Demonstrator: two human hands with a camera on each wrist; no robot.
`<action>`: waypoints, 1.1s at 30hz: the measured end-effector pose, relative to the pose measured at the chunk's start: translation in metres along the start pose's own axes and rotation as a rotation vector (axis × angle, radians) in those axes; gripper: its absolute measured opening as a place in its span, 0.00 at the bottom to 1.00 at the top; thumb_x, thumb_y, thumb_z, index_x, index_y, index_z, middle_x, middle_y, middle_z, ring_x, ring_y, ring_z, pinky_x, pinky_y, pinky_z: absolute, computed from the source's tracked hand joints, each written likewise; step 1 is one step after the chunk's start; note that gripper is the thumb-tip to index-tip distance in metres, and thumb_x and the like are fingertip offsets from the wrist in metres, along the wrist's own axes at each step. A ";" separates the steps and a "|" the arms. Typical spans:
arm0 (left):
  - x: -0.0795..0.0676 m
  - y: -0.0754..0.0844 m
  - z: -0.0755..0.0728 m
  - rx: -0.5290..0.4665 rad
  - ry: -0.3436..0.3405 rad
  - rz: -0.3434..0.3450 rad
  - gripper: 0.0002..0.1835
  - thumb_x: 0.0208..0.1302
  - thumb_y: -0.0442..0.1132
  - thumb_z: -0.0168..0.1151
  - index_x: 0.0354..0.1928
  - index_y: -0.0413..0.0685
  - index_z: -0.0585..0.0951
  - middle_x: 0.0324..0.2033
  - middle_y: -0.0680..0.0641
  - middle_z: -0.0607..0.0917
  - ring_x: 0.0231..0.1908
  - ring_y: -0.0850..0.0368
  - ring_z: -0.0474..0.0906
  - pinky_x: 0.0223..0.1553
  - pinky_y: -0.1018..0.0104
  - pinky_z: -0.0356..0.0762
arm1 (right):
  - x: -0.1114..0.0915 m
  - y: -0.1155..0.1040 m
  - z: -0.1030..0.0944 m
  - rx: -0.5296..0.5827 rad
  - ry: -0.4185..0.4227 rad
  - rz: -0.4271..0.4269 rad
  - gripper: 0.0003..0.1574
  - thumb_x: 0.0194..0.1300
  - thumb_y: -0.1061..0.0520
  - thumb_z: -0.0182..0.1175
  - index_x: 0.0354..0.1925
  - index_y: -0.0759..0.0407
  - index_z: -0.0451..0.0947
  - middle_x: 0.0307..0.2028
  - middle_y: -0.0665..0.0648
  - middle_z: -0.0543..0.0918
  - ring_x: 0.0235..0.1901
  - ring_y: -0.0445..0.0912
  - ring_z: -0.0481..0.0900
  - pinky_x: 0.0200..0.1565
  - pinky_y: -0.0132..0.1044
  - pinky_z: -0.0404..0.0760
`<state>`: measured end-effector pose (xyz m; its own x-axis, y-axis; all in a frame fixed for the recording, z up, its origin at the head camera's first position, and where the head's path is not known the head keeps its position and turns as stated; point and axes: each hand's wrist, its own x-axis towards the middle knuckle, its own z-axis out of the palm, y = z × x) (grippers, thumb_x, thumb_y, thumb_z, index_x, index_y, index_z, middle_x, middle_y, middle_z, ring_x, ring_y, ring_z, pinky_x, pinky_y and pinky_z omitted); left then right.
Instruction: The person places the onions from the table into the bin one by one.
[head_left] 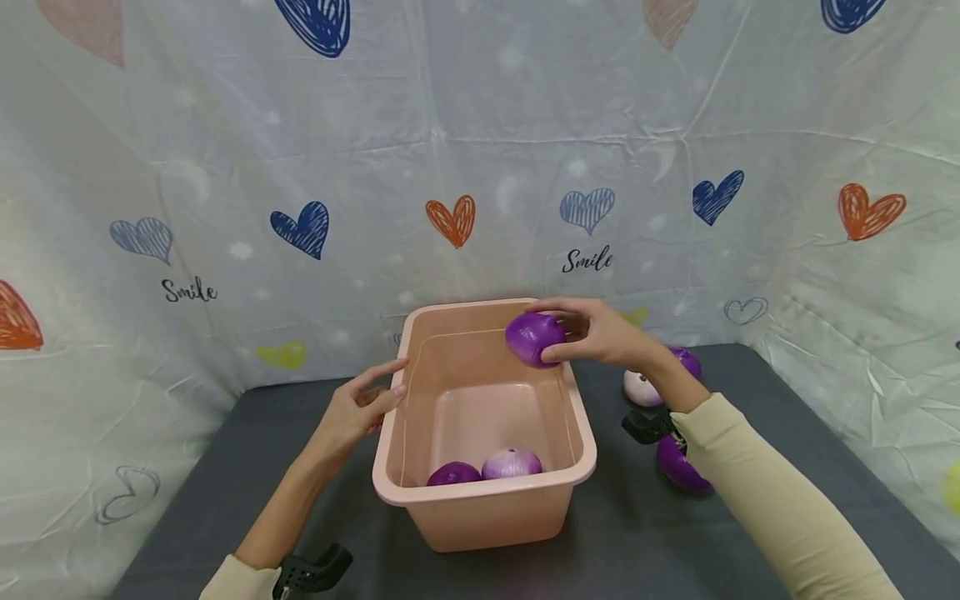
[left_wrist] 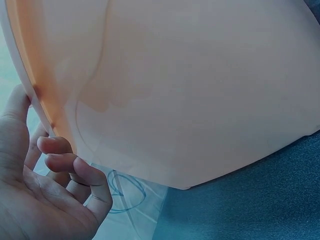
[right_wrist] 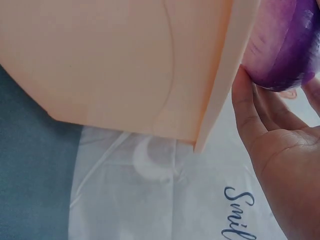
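Note:
My right hand (head_left: 588,332) holds a purple onion (head_left: 534,339) by its side, over the back right part of a peach plastic tub (head_left: 483,533). In the right wrist view the onion (right_wrist: 287,45) sits between thumb and fingers, above the tub's rim (right_wrist: 227,75). My left hand (head_left: 363,404) grips the left rim of the tub with thumb and forefinger; in the left wrist view its other fingers (left_wrist: 92,175) curl beside the wall. Inside the tub, at the near end, lie a dark purple onion (head_left: 453,473) and a paler onion (head_left: 512,463).
Right of the tub, partly behind my right forearm, are a white onion (head_left: 642,389), a purple onion (head_left: 686,361) and another purple one (head_left: 681,465). They lie on a dark grey table (head_left: 630,533). A sheet printed with hearts (head_left: 495,142) hangs behind the table.

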<state>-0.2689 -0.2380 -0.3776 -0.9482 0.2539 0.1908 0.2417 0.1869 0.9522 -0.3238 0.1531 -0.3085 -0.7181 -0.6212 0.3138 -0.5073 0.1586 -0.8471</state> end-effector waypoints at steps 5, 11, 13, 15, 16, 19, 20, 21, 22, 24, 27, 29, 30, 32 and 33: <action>0.000 0.000 0.001 -0.001 0.002 0.001 0.28 0.75 0.43 0.62 0.73 0.47 0.71 0.29 0.46 0.82 0.22 0.58 0.65 0.25 0.66 0.66 | 0.001 0.000 0.001 0.016 -0.023 -0.010 0.40 0.63 0.61 0.72 0.70 0.62 0.70 0.64 0.61 0.75 0.59 0.57 0.77 0.56 0.49 0.77; 0.000 0.000 0.001 0.002 -0.001 0.003 0.28 0.75 0.43 0.62 0.73 0.48 0.72 0.30 0.46 0.82 0.23 0.56 0.65 0.25 0.66 0.66 | -0.006 0.002 -0.005 -0.006 0.005 0.006 0.35 0.66 0.63 0.69 0.69 0.63 0.71 0.64 0.62 0.76 0.61 0.60 0.75 0.59 0.49 0.74; 0.000 0.000 0.001 -0.002 0.000 0.002 0.28 0.75 0.43 0.62 0.73 0.48 0.71 0.30 0.46 0.82 0.23 0.55 0.65 0.25 0.66 0.66 | -0.010 0.005 -0.009 -0.004 0.010 0.008 0.35 0.67 0.63 0.68 0.69 0.65 0.71 0.64 0.64 0.75 0.61 0.60 0.75 0.60 0.49 0.74; 0.000 0.000 0.001 -0.004 0.000 0.002 0.28 0.75 0.42 0.62 0.73 0.48 0.71 0.30 0.46 0.82 0.23 0.56 0.65 0.25 0.66 0.65 | -0.015 0.007 -0.013 -0.001 0.012 0.011 0.35 0.68 0.63 0.68 0.69 0.67 0.70 0.65 0.66 0.74 0.62 0.61 0.75 0.60 0.49 0.74; 0.000 0.000 0.001 -0.004 0.000 0.002 0.28 0.75 0.42 0.62 0.73 0.48 0.71 0.31 0.46 0.83 0.23 0.56 0.65 0.25 0.66 0.66 | -0.018 0.008 -0.015 -0.004 0.013 0.013 0.34 0.68 0.63 0.67 0.69 0.68 0.69 0.65 0.66 0.74 0.61 0.61 0.75 0.59 0.49 0.74; 0.000 0.000 0.001 -0.004 0.001 0.005 0.28 0.75 0.42 0.62 0.73 0.48 0.71 0.30 0.46 0.82 0.22 0.56 0.65 0.25 0.66 0.65 | -0.027 0.012 -0.022 -0.029 0.034 0.028 0.33 0.69 0.63 0.67 0.69 0.66 0.71 0.64 0.65 0.75 0.60 0.60 0.76 0.57 0.48 0.76; 0.000 0.000 0.001 -0.006 0.001 0.005 0.28 0.75 0.42 0.62 0.73 0.48 0.71 0.30 0.46 0.82 0.22 0.56 0.65 0.25 0.66 0.65 | -0.031 0.014 -0.025 -0.036 0.042 0.033 0.33 0.69 0.63 0.67 0.68 0.65 0.71 0.63 0.64 0.76 0.60 0.60 0.77 0.56 0.48 0.77; 0.000 0.000 0.000 -0.007 0.002 0.005 0.28 0.75 0.42 0.62 0.73 0.48 0.71 0.30 0.46 0.83 0.22 0.57 0.65 0.25 0.66 0.65 | -0.034 0.016 -0.027 -0.039 0.048 0.038 0.32 0.69 0.63 0.67 0.68 0.65 0.72 0.62 0.64 0.76 0.60 0.60 0.77 0.56 0.48 0.77; 0.000 0.000 0.000 -0.007 0.004 0.004 0.28 0.75 0.43 0.62 0.73 0.48 0.72 0.31 0.45 0.83 0.23 0.57 0.66 0.25 0.67 0.66 | -0.038 0.018 -0.029 -0.049 0.056 0.043 0.31 0.69 0.62 0.67 0.67 0.64 0.73 0.62 0.64 0.77 0.59 0.60 0.77 0.55 0.47 0.78; -0.001 0.000 0.000 -0.010 0.004 0.002 0.28 0.75 0.42 0.62 0.73 0.48 0.71 0.32 0.45 0.84 0.23 0.58 0.67 0.25 0.67 0.66 | -0.045 0.022 -0.032 -0.051 0.060 0.049 0.30 0.69 0.63 0.67 0.67 0.65 0.73 0.61 0.65 0.77 0.59 0.61 0.77 0.54 0.46 0.79; -0.001 0.000 0.000 -0.011 0.003 0.001 0.28 0.75 0.42 0.62 0.73 0.47 0.71 0.33 0.44 0.84 0.23 0.59 0.67 0.25 0.67 0.67 | -0.056 0.028 -0.037 -0.044 0.066 0.063 0.30 0.69 0.64 0.66 0.67 0.66 0.72 0.61 0.67 0.76 0.59 0.61 0.77 0.53 0.45 0.79; 0.000 0.000 0.000 -0.007 0.001 0.004 0.28 0.75 0.43 0.62 0.73 0.47 0.71 0.31 0.45 0.83 0.22 0.59 0.66 0.25 0.67 0.66 | -0.063 0.031 -0.041 -0.039 0.074 0.074 0.30 0.70 0.64 0.65 0.67 0.67 0.72 0.62 0.67 0.76 0.59 0.61 0.77 0.53 0.44 0.79; 0.000 0.000 0.000 -0.005 0.003 0.005 0.28 0.75 0.43 0.62 0.73 0.48 0.71 0.30 0.45 0.82 0.22 0.59 0.65 0.25 0.67 0.65 | -0.067 0.032 -0.042 -0.037 0.078 0.076 0.30 0.70 0.64 0.65 0.67 0.67 0.71 0.62 0.68 0.75 0.59 0.61 0.77 0.53 0.44 0.79; 0.000 0.000 0.000 -0.001 0.003 0.006 0.28 0.75 0.43 0.62 0.73 0.48 0.71 0.29 0.46 0.81 0.22 0.59 0.64 0.25 0.67 0.65 | -0.074 0.034 -0.045 -0.036 0.085 0.085 0.29 0.71 0.63 0.65 0.67 0.67 0.71 0.62 0.68 0.75 0.59 0.62 0.76 0.53 0.44 0.79; 0.000 -0.001 0.000 0.000 0.003 0.005 0.28 0.75 0.43 0.62 0.73 0.49 0.71 0.29 0.46 0.81 0.22 0.58 0.64 0.25 0.66 0.65 | -0.077 0.036 -0.047 -0.040 0.086 0.088 0.29 0.71 0.63 0.64 0.67 0.67 0.71 0.62 0.68 0.75 0.59 0.63 0.76 0.53 0.44 0.79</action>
<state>-0.2687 -0.2377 -0.3782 -0.9477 0.2519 0.1962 0.2464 0.1860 0.9512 -0.3087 0.2424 -0.3430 -0.7982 -0.5355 0.2759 -0.4576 0.2409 -0.8559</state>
